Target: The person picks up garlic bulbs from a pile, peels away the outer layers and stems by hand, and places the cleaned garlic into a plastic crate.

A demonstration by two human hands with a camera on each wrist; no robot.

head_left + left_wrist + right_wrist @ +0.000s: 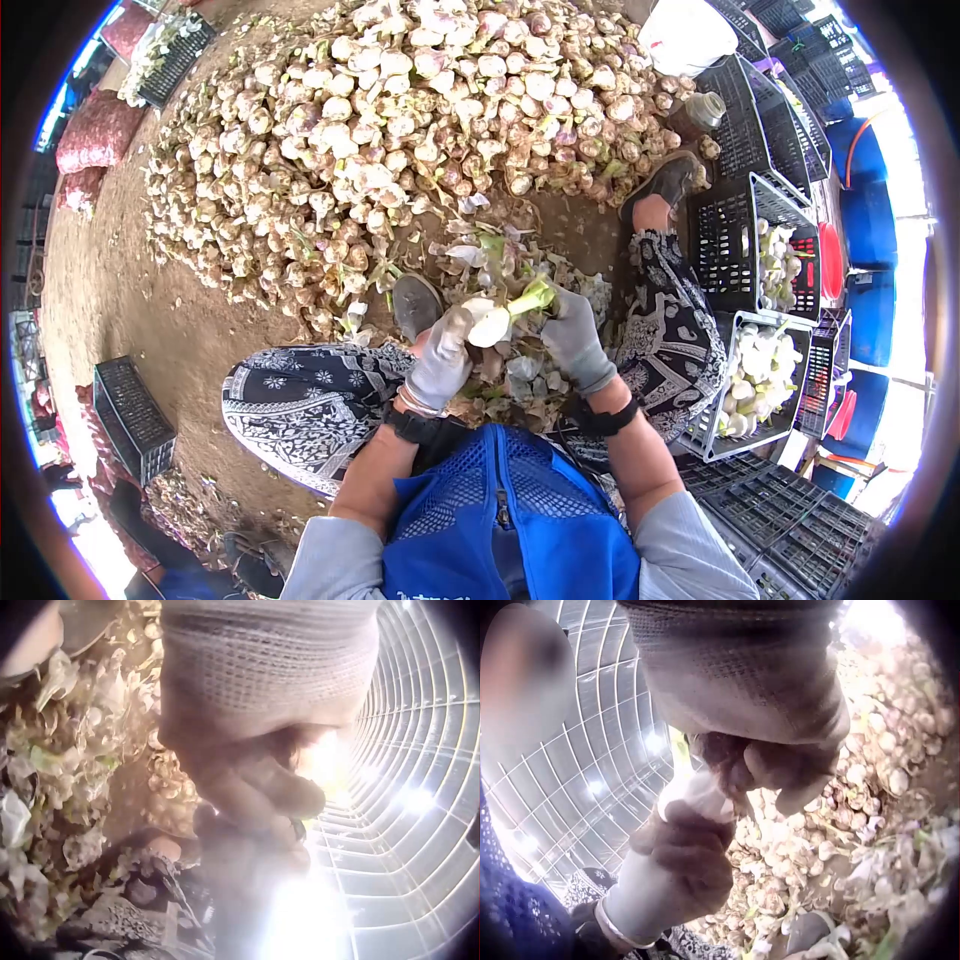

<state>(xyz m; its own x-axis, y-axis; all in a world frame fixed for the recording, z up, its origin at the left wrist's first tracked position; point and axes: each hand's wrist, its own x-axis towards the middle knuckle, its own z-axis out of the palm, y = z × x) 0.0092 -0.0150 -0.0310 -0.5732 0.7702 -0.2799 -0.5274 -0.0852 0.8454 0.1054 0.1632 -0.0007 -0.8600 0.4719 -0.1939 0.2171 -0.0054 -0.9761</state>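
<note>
A white garlic bulb (489, 327) with a thick green stalk (532, 297) is between the two gloved hands, above the lap. My left hand (441, 362) grips the bulb's white end, its fingers curled around it in the right wrist view. At the stalk side, my right hand (577, 345) has curled fingers against the bulb and pinches its outer skin. The right wrist view shows the bulb (699, 793) close under the right fingertips. Both gloves are whitish and soiled. In the left wrist view, glare and the hand itself hide the bulb.
A large heap of unpeeled garlic (400, 120) spreads ahead on the dirt floor. Loose peelings (520, 375) lie between the patterned trouser legs. At the right, a crate (712, 440) holds cleaned bulbs, beside other black crates (722, 245). Another crate (135, 420) stands at left.
</note>
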